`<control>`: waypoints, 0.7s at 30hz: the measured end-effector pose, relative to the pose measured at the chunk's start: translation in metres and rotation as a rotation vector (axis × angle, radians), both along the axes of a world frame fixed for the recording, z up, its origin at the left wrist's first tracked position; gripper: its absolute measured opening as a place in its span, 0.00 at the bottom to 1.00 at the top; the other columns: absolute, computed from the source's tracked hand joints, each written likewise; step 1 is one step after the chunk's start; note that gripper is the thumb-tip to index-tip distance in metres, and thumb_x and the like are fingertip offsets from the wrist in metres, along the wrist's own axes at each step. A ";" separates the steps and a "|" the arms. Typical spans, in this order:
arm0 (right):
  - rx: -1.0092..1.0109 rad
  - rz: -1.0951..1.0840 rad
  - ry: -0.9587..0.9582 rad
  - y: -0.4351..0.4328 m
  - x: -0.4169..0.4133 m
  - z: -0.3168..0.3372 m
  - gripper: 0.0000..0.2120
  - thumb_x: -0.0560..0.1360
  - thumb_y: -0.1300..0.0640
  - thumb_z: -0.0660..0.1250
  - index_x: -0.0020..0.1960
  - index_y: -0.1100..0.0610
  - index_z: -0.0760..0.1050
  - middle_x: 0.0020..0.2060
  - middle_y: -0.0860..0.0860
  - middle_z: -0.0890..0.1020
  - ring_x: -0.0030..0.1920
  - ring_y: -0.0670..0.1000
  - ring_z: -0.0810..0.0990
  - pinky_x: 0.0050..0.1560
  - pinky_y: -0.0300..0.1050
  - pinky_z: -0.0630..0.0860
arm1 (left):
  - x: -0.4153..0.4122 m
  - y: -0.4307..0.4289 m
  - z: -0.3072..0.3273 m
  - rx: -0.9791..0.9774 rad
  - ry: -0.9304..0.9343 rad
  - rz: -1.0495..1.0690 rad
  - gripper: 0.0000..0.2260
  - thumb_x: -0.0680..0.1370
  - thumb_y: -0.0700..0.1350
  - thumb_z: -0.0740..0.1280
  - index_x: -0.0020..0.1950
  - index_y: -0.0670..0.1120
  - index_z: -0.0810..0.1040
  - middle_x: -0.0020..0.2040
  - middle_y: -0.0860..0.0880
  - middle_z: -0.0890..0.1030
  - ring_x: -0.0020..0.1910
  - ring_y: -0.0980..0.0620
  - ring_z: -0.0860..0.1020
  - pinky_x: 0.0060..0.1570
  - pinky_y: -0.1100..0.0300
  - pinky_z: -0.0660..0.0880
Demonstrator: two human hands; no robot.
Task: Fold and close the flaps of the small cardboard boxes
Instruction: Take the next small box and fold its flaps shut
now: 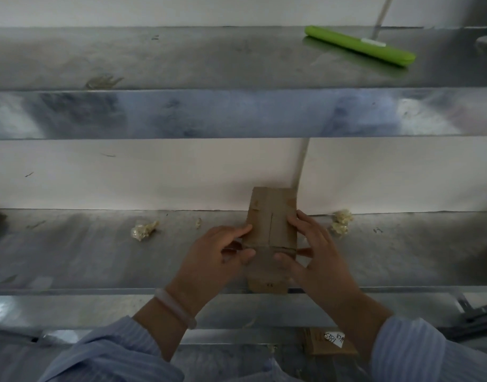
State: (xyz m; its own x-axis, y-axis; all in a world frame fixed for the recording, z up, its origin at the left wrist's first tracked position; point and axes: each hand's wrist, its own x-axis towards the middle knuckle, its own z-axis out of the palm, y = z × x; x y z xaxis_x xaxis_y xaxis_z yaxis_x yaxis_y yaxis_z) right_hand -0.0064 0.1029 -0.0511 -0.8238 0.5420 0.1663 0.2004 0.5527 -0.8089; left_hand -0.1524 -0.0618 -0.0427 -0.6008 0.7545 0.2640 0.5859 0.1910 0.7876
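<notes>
A small cardboard box (272, 224) stands on the steel tabletop (99, 257) just ahead of the person, a little right of the middle and close to the near edge. Its far end rises in front of the white wall panel (154, 175) behind the tabletop. A slit runs down the middle of the upper face, and a crosswise fold line sits just below it.

The left hand (223, 255) grips the box's left side, with its fingers curled against the edge and the thumb pressed on the front. The right hand (316, 252) grips the right side in the same way, fingers resting on the upper face and thumb pushing in on the cardboard near the fold line. A pale bracelet (176, 307) circles the left wrist, and both arms wear blue striped sleeves (410, 351).

Two crumpled wads lie on the tabletop: one (143, 230) well to the left of the box, the other (341, 221) just to the right, against the wall panel. On the steel shelf (181, 56) above lies a green broom head (358, 46) with a pale handle. Below the tabletop's near edge lies another cardboard piece (319, 346) bearing a white handwritten label (334, 337).
</notes>
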 end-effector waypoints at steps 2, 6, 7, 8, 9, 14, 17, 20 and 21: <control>-0.070 0.028 0.062 0.005 0.004 0.007 0.28 0.71 0.52 0.74 0.66 0.40 0.67 0.67 0.38 0.69 0.65 0.40 0.71 0.58 0.37 0.76 | 0.001 -0.004 0.003 0.047 0.035 -0.075 0.18 0.73 0.54 0.71 0.62 0.52 0.78 0.51 0.54 0.80 0.48 0.63 0.79 0.49 0.73 0.73; -0.268 0.148 0.128 0.013 0.009 0.016 0.23 0.73 0.64 0.70 0.62 0.44 0.71 0.57 0.34 0.77 0.60 0.40 0.76 0.58 0.37 0.76 | -0.007 -0.007 0.017 0.042 0.319 -0.141 0.18 0.71 0.58 0.70 0.58 0.53 0.81 0.52 0.55 0.76 0.52 0.59 0.75 0.52 0.63 0.74; -0.343 0.179 0.144 0.013 0.008 0.017 0.23 0.74 0.66 0.69 0.63 0.46 0.72 0.57 0.37 0.78 0.60 0.42 0.77 0.57 0.38 0.75 | -0.010 -0.005 0.022 0.020 0.396 -0.137 0.21 0.70 0.61 0.70 0.59 0.55 0.80 0.56 0.55 0.74 0.56 0.58 0.73 0.57 0.61 0.72; -0.415 0.204 0.167 0.013 0.007 0.018 0.22 0.75 0.68 0.67 0.64 0.49 0.72 0.58 0.40 0.79 0.60 0.43 0.77 0.57 0.38 0.75 | -0.012 -0.002 0.027 -0.024 0.438 -0.147 0.26 0.68 0.64 0.70 0.63 0.57 0.76 0.62 0.55 0.72 0.62 0.57 0.69 0.62 0.59 0.68; -0.475 0.220 0.183 0.012 0.005 0.019 0.23 0.75 0.70 0.66 0.65 0.50 0.72 0.59 0.44 0.80 0.61 0.45 0.77 0.57 0.38 0.74 | -0.014 0.001 0.033 -0.094 0.438 -0.181 0.32 0.67 0.68 0.69 0.68 0.60 0.70 0.68 0.56 0.68 0.67 0.57 0.65 0.66 0.57 0.63; -0.448 0.203 0.161 0.012 -0.002 0.025 0.20 0.77 0.66 0.65 0.65 0.48 0.71 0.59 0.49 0.80 0.60 0.45 0.78 0.58 0.41 0.76 | -0.021 0.014 0.039 -0.332 0.305 -0.296 0.42 0.64 0.73 0.66 0.74 0.64 0.54 0.74 0.59 0.60 0.72 0.60 0.57 0.72 0.51 0.58; -0.334 0.162 0.078 0.017 0.001 0.018 0.21 0.74 0.49 0.70 0.65 0.38 0.70 0.63 0.46 0.76 0.64 0.44 0.75 0.65 0.49 0.74 | -0.014 0.023 0.032 -0.365 0.415 -0.194 0.41 0.64 0.75 0.63 0.73 0.61 0.60 0.73 0.58 0.63 0.71 0.59 0.58 0.72 0.52 0.57; -0.214 0.165 -0.036 0.015 0.005 0.012 0.44 0.62 0.30 0.71 0.73 0.37 0.59 0.70 0.43 0.66 0.70 0.43 0.66 0.68 0.46 0.69 | 0.002 0.034 0.029 -0.354 0.499 -0.135 0.40 0.66 0.75 0.58 0.74 0.58 0.61 0.73 0.54 0.65 0.71 0.53 0.61 0.71 0.50 0.58; -0.162 0.159 -0.062 0.016 0.006 0.009 0.48 0.59 0.29 0.72 0.74 0.38 0.57 0.70 0.42 0.64 0.70 0.43 0.64 0.68 0.46 0.68 | 0.004 0.037 0.029 -0.367 0.520 -0.156 0.40 0.67 0.74 0.59 0.75 0.59 0.59 0.74 0.53 0.63 0.72 0.52 0.60 0.72 0.49 0.57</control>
State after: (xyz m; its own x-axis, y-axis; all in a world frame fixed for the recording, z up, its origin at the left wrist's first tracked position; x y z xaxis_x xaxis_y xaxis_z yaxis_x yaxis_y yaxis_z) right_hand -0.0006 0.1185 -0.0419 -0.9068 0.4202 0.0341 0.1732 0.4452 -0.8785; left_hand -0.1487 -0.0246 -0.0135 -0.3400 0.9190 0.1995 0.9155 0.2750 0.2937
